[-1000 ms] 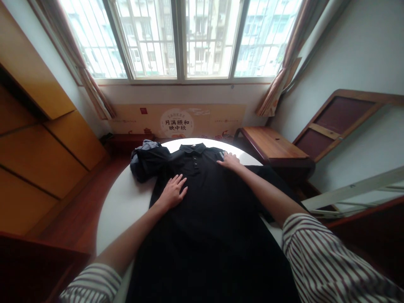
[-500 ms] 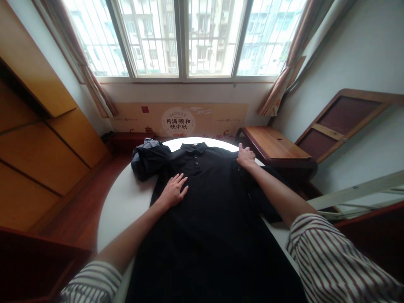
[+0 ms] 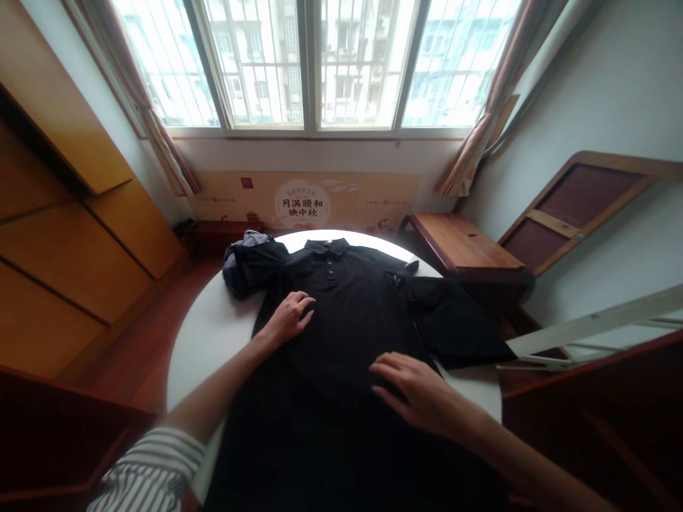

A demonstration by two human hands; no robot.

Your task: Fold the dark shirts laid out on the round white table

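A black polo shirt (image 3: 341, 320) is spread front up on the white round table (image 3: 197, 355), collar toward the window and hem toward me. My left hand (image 3: 289, 316) rests on the left side of its chest, fingers slightly bent and apart, holding nothing. Over the lower right of the shirt is my right hand (image 3: 408, 387), thumb and fingers apart with nothing between them; whether it touches the cloth I cannot tell. The right sleeve (image 3: 398, 264) lies out to the side near the table's far edge.
Bunched dark and grey clothing (image 3: 248, 263) lies at the shirt's left sleeve. Folded black cloth (image 3: 453, 316) hangs over the table's right side. Beyond stand a wooden side table (image 3: 469, 242) and a leaning wooden-framed panel (image 3: 576, 206). Wooden cabinets (image 3: 58, 249) line the left.
My right hand has left the right sleeve and come back toward me over the lower shirt. The left hand's fingers have bent a little, staying on the chest.
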